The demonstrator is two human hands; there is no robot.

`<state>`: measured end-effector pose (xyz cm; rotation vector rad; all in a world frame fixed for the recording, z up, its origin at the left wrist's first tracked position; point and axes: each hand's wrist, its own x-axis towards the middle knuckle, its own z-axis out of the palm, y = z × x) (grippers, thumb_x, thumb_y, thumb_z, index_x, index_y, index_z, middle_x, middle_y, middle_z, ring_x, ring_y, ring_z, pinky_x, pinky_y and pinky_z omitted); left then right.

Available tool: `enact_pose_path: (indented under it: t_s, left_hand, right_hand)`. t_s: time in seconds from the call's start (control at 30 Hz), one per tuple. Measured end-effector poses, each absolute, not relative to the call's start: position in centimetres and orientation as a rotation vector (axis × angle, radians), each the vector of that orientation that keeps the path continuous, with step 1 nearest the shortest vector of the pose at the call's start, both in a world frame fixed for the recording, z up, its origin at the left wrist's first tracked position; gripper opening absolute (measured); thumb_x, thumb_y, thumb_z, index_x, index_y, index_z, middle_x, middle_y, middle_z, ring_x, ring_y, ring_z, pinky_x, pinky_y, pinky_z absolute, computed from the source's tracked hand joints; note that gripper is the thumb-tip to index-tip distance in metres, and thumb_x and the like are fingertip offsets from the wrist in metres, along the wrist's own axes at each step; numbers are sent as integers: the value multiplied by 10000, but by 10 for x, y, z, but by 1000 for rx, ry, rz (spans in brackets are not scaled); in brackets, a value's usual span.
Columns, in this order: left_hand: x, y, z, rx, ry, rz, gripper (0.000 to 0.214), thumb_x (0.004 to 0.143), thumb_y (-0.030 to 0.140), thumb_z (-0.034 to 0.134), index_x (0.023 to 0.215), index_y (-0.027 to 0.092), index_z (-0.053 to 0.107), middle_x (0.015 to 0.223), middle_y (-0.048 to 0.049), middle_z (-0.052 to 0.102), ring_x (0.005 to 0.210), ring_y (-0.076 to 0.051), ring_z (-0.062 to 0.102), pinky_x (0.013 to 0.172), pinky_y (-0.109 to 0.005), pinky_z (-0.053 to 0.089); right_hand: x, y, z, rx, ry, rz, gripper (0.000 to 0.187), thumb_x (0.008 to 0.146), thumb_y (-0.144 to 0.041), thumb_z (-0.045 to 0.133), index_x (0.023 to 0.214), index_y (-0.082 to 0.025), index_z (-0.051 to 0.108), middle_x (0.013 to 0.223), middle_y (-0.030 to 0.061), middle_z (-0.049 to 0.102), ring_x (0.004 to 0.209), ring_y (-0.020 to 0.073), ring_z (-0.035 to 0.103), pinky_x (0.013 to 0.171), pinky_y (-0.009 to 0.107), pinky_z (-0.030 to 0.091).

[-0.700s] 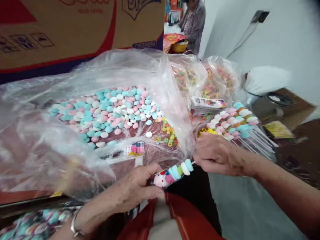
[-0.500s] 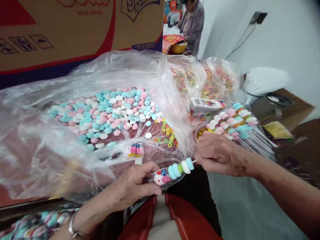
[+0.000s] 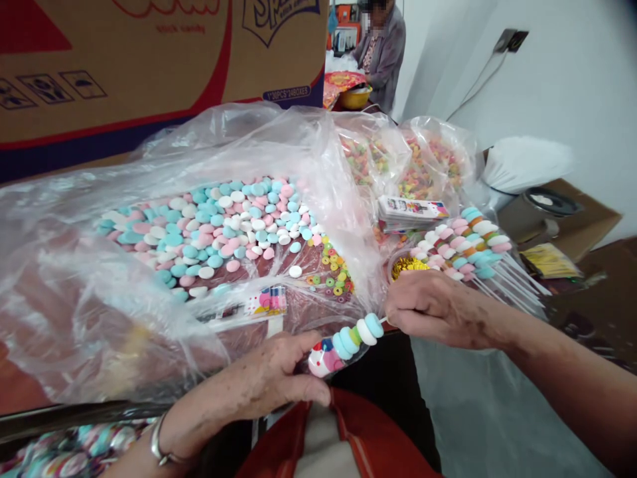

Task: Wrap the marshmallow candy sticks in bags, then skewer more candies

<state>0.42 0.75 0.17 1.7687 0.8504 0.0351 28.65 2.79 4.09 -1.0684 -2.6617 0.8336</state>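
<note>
Seen from the head camera, a candy skewer (image 3: 347,343) slants between a person's two hands just off the near edge of a table, its long axis running from lower left to upper right, stick end toward the right hand (image 3: 423,305). That hand's fingers pinch the white stick (image 3: 383,320); the left hand (image 3: 286,365) has thumb and fingers closed about the clear printed wrapper (image 3: 326,358) at the other end.

Across the reddish tabletop (image 3: 20,382), clear plastic sheeting (image 3: 343,219) surrounds a spread of pastel candies (image 3: 223,229) and, to their right, small ring candies (image 3: 336,269). More loaded skewers (image 3: 462,245) lie together at right, near a stack of printed packets (image 3: 413,212) and a round tub of gold ties (image 3: 408,265). A large cardboard box (image 3: 159,73) stands behind; in the background, a person in a grey jacket (image 3: 391,56) is beside a yellow bowl (image 3: 355,98), near a pale wall (image 3: 572,79).

The skewer carries blue, white and green pieces toward the stick, with spotted, red, blue and pink print covering its lower end.
</note>
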Motion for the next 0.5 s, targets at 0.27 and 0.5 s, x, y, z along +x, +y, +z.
enact_pose_path:
  t_s: [0.27,0.5]
  left_hand:
    - [-1,11,0,1733,887,41,381,786,517,677,978,195,607,735,61,544,658,-112,454,571,-184,331]
    - [5,10,-5,1766,927,144,333,794,484,684,857,172,587,681,50,524,618,-104,434,540,-198,310]
  right_hand:
    - [289,29,38,-1305,-2532,1004,231,834,-200,470,607,-171,439,589,-46,477,579,88,426,554,240,259]
    - [277,25,36,-1085,-2664,659,249,858,-147,494,609,-161,491,609,-32,519,606,100,422,606,269,262]
